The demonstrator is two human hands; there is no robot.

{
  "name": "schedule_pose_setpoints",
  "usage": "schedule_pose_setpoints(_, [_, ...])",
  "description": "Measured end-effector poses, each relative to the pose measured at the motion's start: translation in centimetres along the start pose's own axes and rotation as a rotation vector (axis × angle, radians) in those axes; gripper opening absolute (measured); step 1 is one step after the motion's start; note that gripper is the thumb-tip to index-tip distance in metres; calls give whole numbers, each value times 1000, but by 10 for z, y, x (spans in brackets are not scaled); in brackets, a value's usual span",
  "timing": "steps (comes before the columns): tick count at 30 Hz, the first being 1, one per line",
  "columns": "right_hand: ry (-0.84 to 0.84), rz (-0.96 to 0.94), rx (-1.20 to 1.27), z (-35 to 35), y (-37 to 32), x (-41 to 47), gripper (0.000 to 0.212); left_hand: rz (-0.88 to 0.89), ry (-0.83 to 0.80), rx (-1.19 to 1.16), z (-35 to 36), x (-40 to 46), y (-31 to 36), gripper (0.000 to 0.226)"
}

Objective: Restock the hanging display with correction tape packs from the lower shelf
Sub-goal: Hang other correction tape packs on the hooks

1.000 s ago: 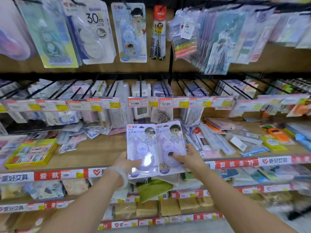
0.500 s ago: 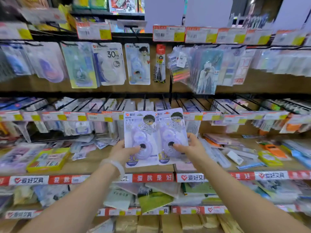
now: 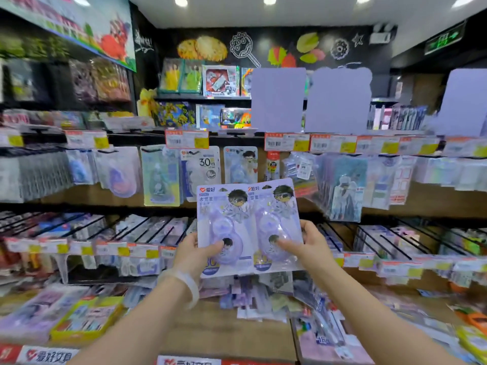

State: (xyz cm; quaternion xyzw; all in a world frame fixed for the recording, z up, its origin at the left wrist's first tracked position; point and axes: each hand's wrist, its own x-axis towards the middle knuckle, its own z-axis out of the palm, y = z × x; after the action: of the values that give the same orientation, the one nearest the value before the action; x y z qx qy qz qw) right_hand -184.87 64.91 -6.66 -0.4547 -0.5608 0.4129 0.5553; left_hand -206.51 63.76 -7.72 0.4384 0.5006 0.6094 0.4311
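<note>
two packs [image 3: 249, 227] side by side, before hanging display [image 3: 200, 172]

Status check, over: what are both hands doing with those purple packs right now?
Left hand grips left correction tape pack; right hand grips right pack. Both upright, side by side, below hanging display row. Nothing blocking.

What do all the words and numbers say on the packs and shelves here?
"爱好": top left corner of each of the two purple correction tape packs held side by side.
"30m": white hanging pack on the display behind.
"爱好文具": red and white shelf strip at bottom left.
Price tags on the rails: too blurred.
Green exit sign: too blurred.
</note>
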Motion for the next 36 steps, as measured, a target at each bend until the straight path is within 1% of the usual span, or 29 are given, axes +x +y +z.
schedule_pose_setpoints(2, [-12, -28, -2, 9, -8, 11, 40, 24, 19, -2, -7, 12, 8, 25])
schedule_pose_setpoints(3, [-18, -39, -4, 13, -12, 18, 40, 29, 27, 4, -10, 18, 14, 24])
schedule_pose_setpoints(6, [-41, -46, 5, 26, -18, 36, 38, 62, 33, 18, -20, 31, 25, 12])
schedule_pose_setpoints(8, [-49, -60, 9, 35, -22, 48, 37, 84, 45, 13, -27, 40, 32, 11])
schedule_pose_setpoints(11, [-71, -85, 13, 48, -28, 62, 32, 116, 74, 18, -36, 51, 39, 19])
schedule_pose_setpoints(13, [-80, -104, 14, 55, -31, 71, 32, 128, 92, 9, -40, 58, 43, 23])
schedule_pose_setpoints(15, [-83, -110, 9, 61, -33, 79, 33, 127, 103, -24, -42, 63, 45, 17])
schedule_pose_setpoints(20, [-95, -104, 35, 70, -35, 95, 33, 155, 116, -35, -48, 76, 46, 14])
schedule_pose_setpoints(24, [-84, -95, 29, 72, -27, 103, 33, 142, 101, -42, -48, 84, 44, 13])
schedule_pose_setpoints(33, [-47, -85, 105, 76, -10, 124, 36, 93, 46, -56, -46, 103, 36, 24])
schedule_pose_setpoints(36, [-27, -78, 85, 77, -6, 134, 34, 76, 31, -54, -45, 109, 31, 23])
